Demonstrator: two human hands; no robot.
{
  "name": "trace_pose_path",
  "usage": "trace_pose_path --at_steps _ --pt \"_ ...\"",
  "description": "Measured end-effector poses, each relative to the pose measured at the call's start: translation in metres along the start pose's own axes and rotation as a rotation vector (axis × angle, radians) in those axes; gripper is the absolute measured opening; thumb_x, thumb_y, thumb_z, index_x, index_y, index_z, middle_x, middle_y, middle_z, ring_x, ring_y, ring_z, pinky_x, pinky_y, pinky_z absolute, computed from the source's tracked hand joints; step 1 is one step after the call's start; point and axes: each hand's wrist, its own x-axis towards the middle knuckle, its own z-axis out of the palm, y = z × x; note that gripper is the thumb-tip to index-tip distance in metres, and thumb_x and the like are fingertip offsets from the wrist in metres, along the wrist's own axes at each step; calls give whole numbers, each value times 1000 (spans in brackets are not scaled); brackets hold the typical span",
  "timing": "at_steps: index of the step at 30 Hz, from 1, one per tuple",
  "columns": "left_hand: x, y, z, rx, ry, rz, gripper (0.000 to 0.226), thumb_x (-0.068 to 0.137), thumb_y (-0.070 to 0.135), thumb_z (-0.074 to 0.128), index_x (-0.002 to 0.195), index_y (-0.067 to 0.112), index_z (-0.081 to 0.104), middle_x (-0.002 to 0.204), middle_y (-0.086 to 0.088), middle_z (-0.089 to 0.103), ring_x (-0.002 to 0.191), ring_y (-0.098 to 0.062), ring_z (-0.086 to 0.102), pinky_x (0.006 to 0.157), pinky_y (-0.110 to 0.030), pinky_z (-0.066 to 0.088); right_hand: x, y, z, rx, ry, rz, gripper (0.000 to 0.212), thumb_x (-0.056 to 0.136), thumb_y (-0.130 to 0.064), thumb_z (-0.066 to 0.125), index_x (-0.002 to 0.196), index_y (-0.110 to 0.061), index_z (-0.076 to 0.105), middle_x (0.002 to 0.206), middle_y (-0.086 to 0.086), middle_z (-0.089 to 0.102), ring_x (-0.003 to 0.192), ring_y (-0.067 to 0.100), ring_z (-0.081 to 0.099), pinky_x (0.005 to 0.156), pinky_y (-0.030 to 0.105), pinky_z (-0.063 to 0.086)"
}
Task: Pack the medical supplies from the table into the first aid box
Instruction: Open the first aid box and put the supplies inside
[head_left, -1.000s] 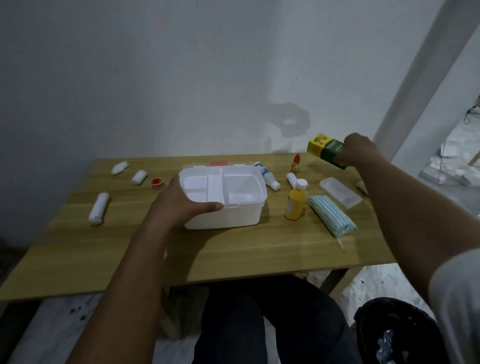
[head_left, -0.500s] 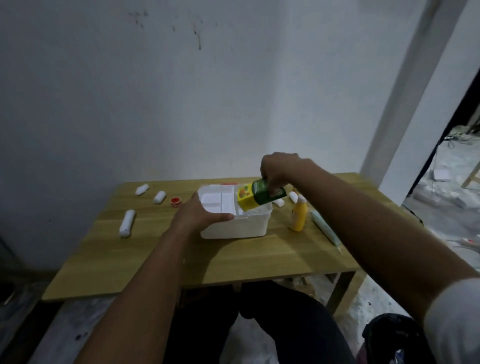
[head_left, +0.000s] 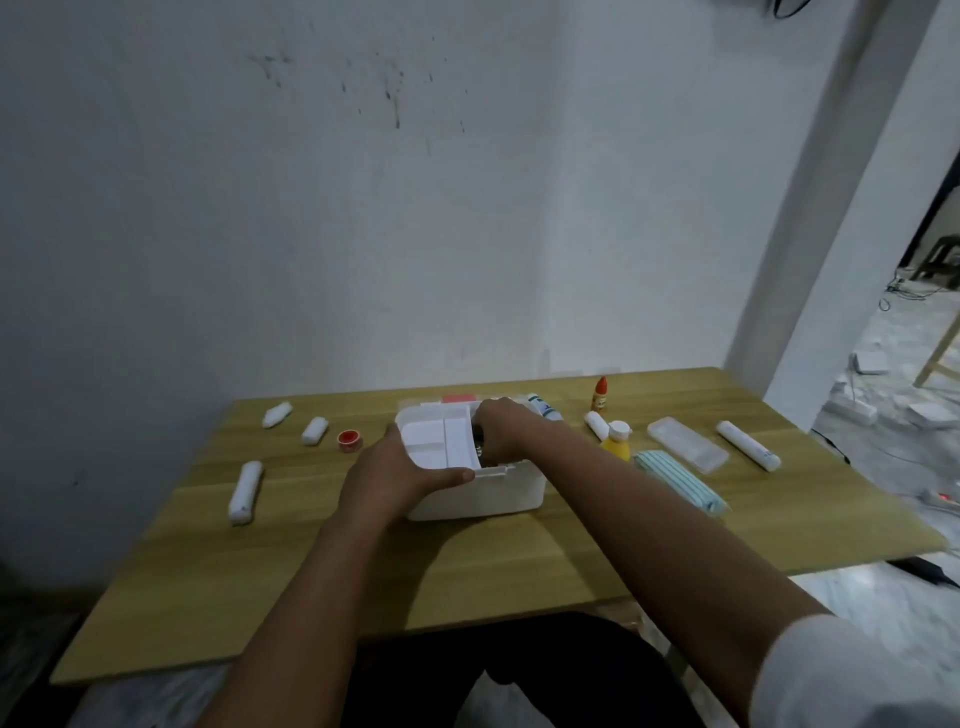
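Note:
The white first aid box (head_left: 483, 493) stands open in the middle of the wooden table (head_left: 467, 571), with a white divided tray (head_left: 441, 441) in its left half. My left hand (head_left: 395, 473) grips the box's near-left rim, thumb over the edge. My right hand (head_left: 501, 428) reaches down into the right compartment, fingers curled on the green and yellow carton (head_left: 478, 446), of which only a dark sliver shows. Loose supplies lie on both sides of the box.
Right of the box: a yellow bottle (head_left: 617, 441), a small red-capped bottle (head_left: 600, 395), a striped blue pack (head_left: 675, 480), a clear case (head_left: 685, 445), a white tube (head_left: 748, 445). Left: a long bandage roll (head_left: 247, 491), a short roll (head_left: 315, 431), red tape (head_left: 347, 440).
My right hand carried the green and yellow carton from the far right of the table over to the box and lowered it into the right compartment. My left hand stayed on the box.

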Motion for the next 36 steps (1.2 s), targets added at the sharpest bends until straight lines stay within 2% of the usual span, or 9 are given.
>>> trace_pose_path --at_steps 4,12,15,20,24,28,31,34,36 --pt "2 -1 0 -10 16 -1 112 49 75 85 145 32 46 134 9 65 115 -17 61 74 -32 49 3 3 7 43 58 -16 13 87 -21 73 81 -20 61 66 -8 52 71 18 52 52 22 30" --pt "2 -1 4 -21 28 -13 113 58 65 89 151 25 39 146 -2 57 129 -26 54 87 -38 51 2 16 -14 223 10 75 26 72 -20 90 81 -17 67 78 0 65 66 16 64 55 27 53" --pt "3 0 4 -25 18 -23 113 58 64 89 151 24 39 147 -3 55 130 -27 53 88 -40 51 -9 30 -38 354 113 101 44 77 -13 88 117 -3 72 107 10 75 80 21 72 69 31 63" --pt "5 2 3 -56 -5 -32 107 57 63 90 146 23 46 142 -2 60 126 -25 56 79 -36 48 -38 71 -73 332 318 179 32 83 -12 80 115 -7 77 112 8 76 99 20 71 89 31 57" --pt "4 3 1 -64 -3 -42 108 54 67 89 145 26 49 139 1 62 122 -24 58 76 -36 47 -61 112 -77 279 410 328 24 84 -8 73 107 -10 79 107 8 77 101 23 71 90 34 57" --pt "-1 6 -1 -68 -2 -51 112 48 73 88 143 28 51 137 4 64 119 -22 59 76 -36 49 -88 151 -63 216 374 501 19 85 -7 70 102 -9 79 102 9 77 98 25 70 84 34 57" --pt "-4 7 -3 -75 -17 -55 116 41 79 86 141 30 52 135 5 65 114 -20 60 76 -37 51 -101 172 -46 188 296 599 17 84 -6 69 98 -7 77 87 9 75 81 26 70 80 36 61" --pt "-3 7 -5 -80 -14 -59 114 41 77 87 140 31 53 132 6 66 102 -15 57 72 -35 52 -107 182 -33 110 216 666 18 84 -9 68 101 -5 71 97 9 72 87 26 67 82 36 61" --pt "-2 6 -4 -74 -14 -58 113 41 78 87 140 32 53 131 7 67 99 -14 56 71 -34 52 -114 185 -27 70 151 691 7 87 -11 63 86 -6 60 100 9 69 87 26 62 79 34 56"
